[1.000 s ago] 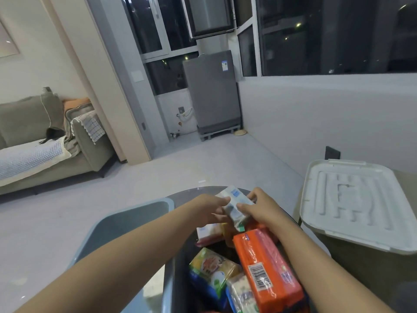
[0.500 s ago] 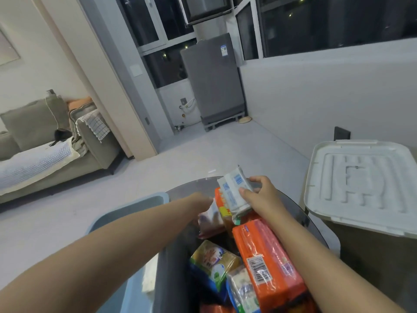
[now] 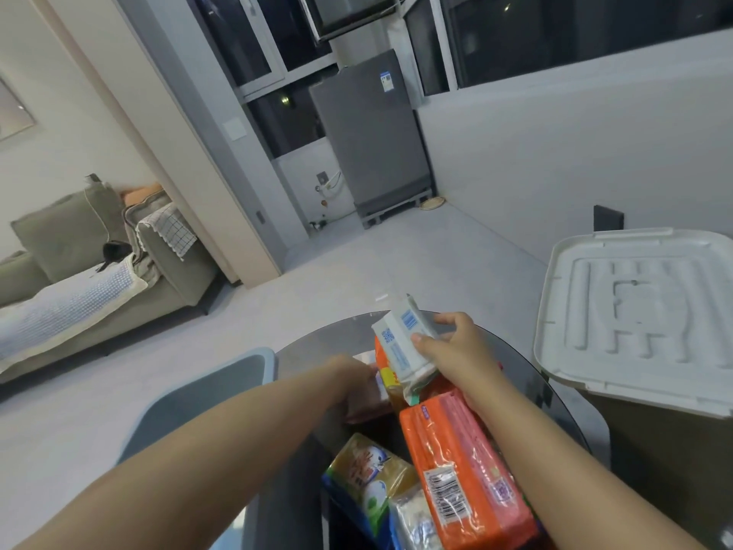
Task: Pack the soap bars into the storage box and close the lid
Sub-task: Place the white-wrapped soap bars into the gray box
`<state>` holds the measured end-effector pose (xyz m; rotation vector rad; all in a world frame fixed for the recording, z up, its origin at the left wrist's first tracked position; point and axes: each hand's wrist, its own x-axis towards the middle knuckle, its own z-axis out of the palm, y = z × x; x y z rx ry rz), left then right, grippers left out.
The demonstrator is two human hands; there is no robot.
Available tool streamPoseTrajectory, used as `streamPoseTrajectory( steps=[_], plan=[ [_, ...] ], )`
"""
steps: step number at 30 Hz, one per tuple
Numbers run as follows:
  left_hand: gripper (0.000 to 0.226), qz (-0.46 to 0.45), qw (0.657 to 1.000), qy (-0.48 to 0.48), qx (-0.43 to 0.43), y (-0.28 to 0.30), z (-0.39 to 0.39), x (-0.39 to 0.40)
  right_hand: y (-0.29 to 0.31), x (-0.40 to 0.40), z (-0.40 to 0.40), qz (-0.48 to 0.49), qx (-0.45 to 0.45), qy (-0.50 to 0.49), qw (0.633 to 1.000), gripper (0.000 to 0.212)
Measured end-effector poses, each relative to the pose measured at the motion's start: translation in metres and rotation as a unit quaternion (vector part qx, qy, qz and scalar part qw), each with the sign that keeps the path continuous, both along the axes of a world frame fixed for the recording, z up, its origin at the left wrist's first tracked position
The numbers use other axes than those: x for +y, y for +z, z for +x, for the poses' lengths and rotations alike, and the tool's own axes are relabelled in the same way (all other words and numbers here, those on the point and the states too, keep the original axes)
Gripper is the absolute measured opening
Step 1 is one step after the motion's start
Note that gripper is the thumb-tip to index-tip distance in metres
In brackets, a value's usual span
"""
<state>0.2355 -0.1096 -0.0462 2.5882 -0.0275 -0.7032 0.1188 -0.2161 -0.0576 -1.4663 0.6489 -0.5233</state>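
While right hand (image 3: pixel 456 351) lifts white soap pack (image 3: pixel 402 347) above pile, thumb on printed face, fingers wrapped behind, pack tilts upright over dark round glass table (image 3: pixel 317 343). Left hand (image 3: pixel 357 387) reaches low to pink pack (image 3: pixel 367 402) at pile's far-left edge; grip there cannot be told. Orange soap pack (image 3: pixel 460 474) lies nearest, yellow-green pack (image 3: pixel 373 474) just beside it on left. White lid (image 3: pixel 642 311) rests on storage box (image 3: pixel 666 462) at right. Blue-grey bin (image 3: pixel 206 394) sits left of table.
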Motion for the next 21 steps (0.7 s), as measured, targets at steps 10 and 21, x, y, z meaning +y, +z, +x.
streamPoseTrajectory(
  steps=[10,21],
  plan=[
    [0.035,-0.067,0.993,0.072,0.069,0.003,0.018,0.007,-0.001,0.000,-0.001,0.017,-0.001,0.008,1.000,0.037],
    [0.045,-0.048,0.999,-0.009,0.013,0.014,-0.004,0.001,-0.002,0.000,0.002,0.017,0.007,0.001,1.000,0.043]
  ],
)
